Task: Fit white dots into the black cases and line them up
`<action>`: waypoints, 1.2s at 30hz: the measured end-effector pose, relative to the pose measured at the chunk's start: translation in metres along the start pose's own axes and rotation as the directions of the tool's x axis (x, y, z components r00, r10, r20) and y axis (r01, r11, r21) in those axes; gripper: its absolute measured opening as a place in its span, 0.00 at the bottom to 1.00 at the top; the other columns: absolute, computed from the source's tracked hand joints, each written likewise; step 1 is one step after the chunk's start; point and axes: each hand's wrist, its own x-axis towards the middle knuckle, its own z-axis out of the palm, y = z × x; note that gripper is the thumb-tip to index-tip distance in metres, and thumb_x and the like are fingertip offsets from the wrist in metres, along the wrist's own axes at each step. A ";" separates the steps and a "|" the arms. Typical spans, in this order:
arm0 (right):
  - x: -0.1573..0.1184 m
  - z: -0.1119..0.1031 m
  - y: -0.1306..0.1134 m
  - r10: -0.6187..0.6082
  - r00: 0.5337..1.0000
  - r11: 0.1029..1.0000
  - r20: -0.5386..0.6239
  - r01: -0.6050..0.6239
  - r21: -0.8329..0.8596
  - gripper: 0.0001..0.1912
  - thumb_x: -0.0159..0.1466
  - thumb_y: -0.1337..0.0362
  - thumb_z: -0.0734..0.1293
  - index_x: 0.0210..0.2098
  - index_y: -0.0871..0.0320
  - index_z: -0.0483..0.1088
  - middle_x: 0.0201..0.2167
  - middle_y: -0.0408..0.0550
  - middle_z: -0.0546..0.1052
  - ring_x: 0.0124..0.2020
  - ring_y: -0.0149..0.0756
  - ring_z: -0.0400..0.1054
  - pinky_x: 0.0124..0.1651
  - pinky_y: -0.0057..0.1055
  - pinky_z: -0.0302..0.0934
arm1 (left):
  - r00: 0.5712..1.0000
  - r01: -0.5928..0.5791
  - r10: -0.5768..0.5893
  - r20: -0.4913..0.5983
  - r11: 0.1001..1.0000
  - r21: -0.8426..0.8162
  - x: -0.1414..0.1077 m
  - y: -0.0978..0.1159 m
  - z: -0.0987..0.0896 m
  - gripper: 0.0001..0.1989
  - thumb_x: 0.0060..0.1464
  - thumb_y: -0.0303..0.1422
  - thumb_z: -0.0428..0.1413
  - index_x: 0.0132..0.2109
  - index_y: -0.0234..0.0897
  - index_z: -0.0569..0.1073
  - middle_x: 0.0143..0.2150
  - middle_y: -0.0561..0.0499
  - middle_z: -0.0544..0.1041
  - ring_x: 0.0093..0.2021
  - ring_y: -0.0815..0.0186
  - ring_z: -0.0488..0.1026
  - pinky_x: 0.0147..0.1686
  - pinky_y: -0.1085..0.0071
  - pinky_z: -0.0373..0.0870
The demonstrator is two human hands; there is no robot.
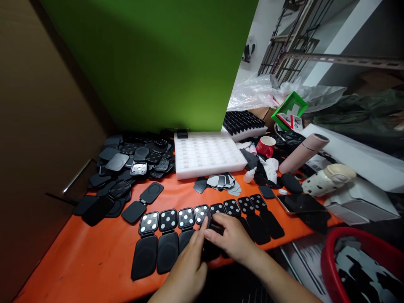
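Both hands meet over a row of black hinged pads laid open on the orange table. Each pad has a square half [148, 222] with round silvery dots on top and a plain rounded half [144, 257] below. My left hand [189, 265] presses its fingers against the edge of a dark pad in the middle of the row. From the other side, my right hand [232, 237] closes thumb and fingers around the same pad. It appears tilted up between the hands, and they hide most of it. Beyond the row lie several grey and white stickers [224, 182].
A heap of black pads [123, 168] fills the back left, near a loose open pad [143, 203]. A white foam tray [208, 155] stands against the green panel [158, 63]. Rightward are a dropper bottle [250, 175], red mug [266, 146], phone [298, 203], pink flask [303, 152] and red basin [328, 256].
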 end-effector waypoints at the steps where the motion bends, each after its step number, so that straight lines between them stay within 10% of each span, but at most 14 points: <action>1: -0.001 0.001 -0.003 0.006 1.000 1.000 -0.002 -0.006 0.002 0.11 0.60 0.58 0.62 0.26 0.58 0.67 0.25 0.41 0.70 0.27 0.29 0.63 0.30 0.24 0.54 | 1.000 0.026 -0.026 0.009 0.998 -0.063 0.001 -0.001 0.000 0.38 0.40 0.17 0.45 0.62 0.38 0.55 0.59 0.47 0.61 0.59 0.56 0.54 0.59 0.61 0.45; 9: -0.004 -0.006 -0.011 0.100 0.995 0.990 0.031 -0.102 0.096 0.11 0.64 0.61 0.56 0.33 0.56 0.68 0.29 0.43 0.73 0.31 0.32 0.66 0.34 0.26 0.58 | 0.914 0.404 -0.339 0.223 0.704 -0.584 0.007 0.014 -0.006 0.46 0.38 0.22 0.48 0.64 0.39 0.36 0.30 0.52 0.73 0.29 0.63 0.72 0.30 0.70 0.64; 17: -0.002 -0.011 -0.015 0.016 1.000 0.998 -0.013 -0.017 -0.063 0.11 0.64 0.64 0.56 0.38 0.55 0.69 0.33 0.46 0.71 0.35 0.34 0.65 0.38 0.29 0.58 | 0.963 0.263 -0.266 0.040 0.903 -0.338 0.005 0.010 -0.003 0.40 0.41 0.21 0.50 0.63 0.41 0.48 0.38 0.51 0.71 0.39 0.63 0.67 0.38 0.70 0.61; 27: -0.002 -0.014 -0.016 0.058 0.998 0.981 0.031 -0.063 0.181 0.09 0.64 0.62 0.57 0.36 0.56 0.68 0.31 0.44 0.73 0.33 0.33 0.67 0.36 0.27 0.59 | 0.904 0.426 -0.301 0.304 0.570 -0.702 0.000 0.026 -0.014 0.29 0.38 0.28 0.47 0.53 0.31 0.58 0.30 0.44 0.76 0.25 0.58 0.74 0.26 0.67 0.64; 32: -0.005 -0.012 -0.026 0.036 0.998 0.998 0.053 -0.034 -0.048 0.10 0.64 0.62 0.57 0.36 0.55 0.69 0.33 0.45 0.71 0.33 0.33 0.66 0.36 0.28 0.58 | 0.916 0.401 -0.370 0.157 0.807 -0.433 0.004 0.016 -0.005 0.44 0.38 0.22 0.48 0.63 0.38 0.41 0.36 0.47 0.77 0.33 0.59 0.74 0.31 0.67 0.66; 36: -0.008 -0.013 -0.032 0.014 0.995 0.958 0.101 0.016 -0.287 0.11 0.65 0.65 0.55 0.35 0.56 0.68 0.32 0.46 0.71 0.33 0.35 0.66 0.37 0.29 0.56 | 0.987 0.142 -0.145 -0.076 0.989 -0.037 0.004 0.011 -0.002 0.40 0.44 0.20 0.46 0.65 0.39 0.44 0.62 0.46 0.57 0.60 0.58 0.55 0.55 0.65 0.53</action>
